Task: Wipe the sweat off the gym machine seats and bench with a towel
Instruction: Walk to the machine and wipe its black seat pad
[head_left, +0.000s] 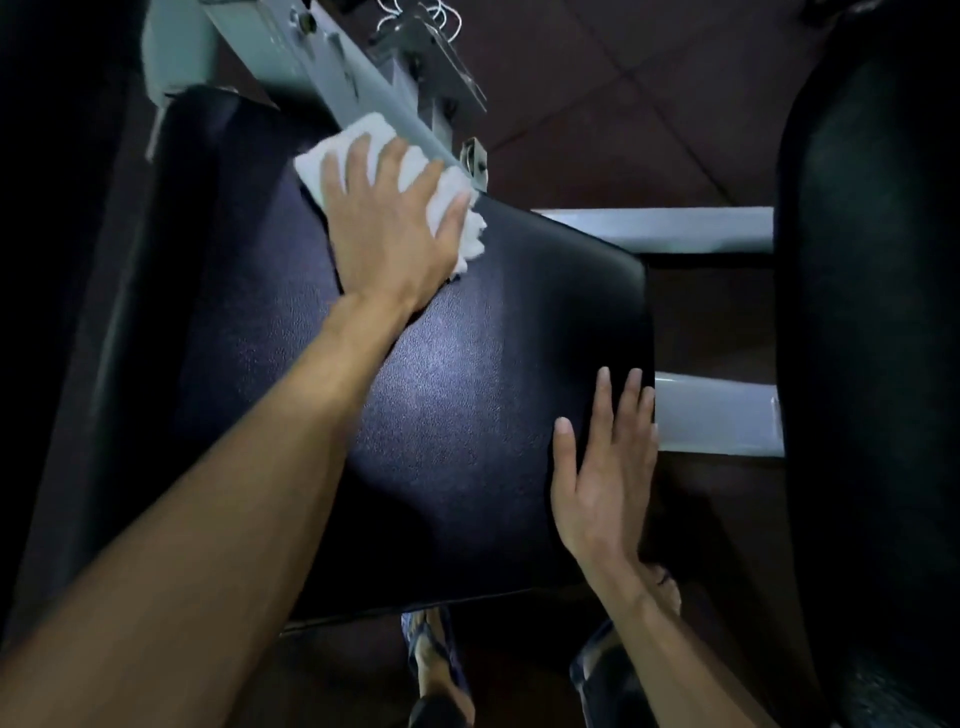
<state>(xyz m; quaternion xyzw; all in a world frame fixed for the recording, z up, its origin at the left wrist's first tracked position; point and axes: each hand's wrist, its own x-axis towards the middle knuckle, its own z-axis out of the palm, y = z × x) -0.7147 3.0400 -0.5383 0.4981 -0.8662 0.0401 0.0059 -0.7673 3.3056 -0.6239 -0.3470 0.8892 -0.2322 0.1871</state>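
A black padded seat (447, 395) fills the middle of the view, its textured surface shining under the light. My left hand (387, 228) lies flat, fingers spread, on a folded white towel (343, 150) pressed against the seat's far edge beside the grey frame. My right hand (602, 467) rests flat on the seat's right edge, fingers together and pointing away, holding nothing. Most of the towel is hidden under my left palm.
A grey metal frame bar (358, 88) runs diagonally behind the seat. Two grey crossbars (711, 415) stick out to the right toward another black pad (872, 364). A dark pad (78, 260) borders the left side. My sandalled foot (436, 670) stands on the dark tiled floor below.
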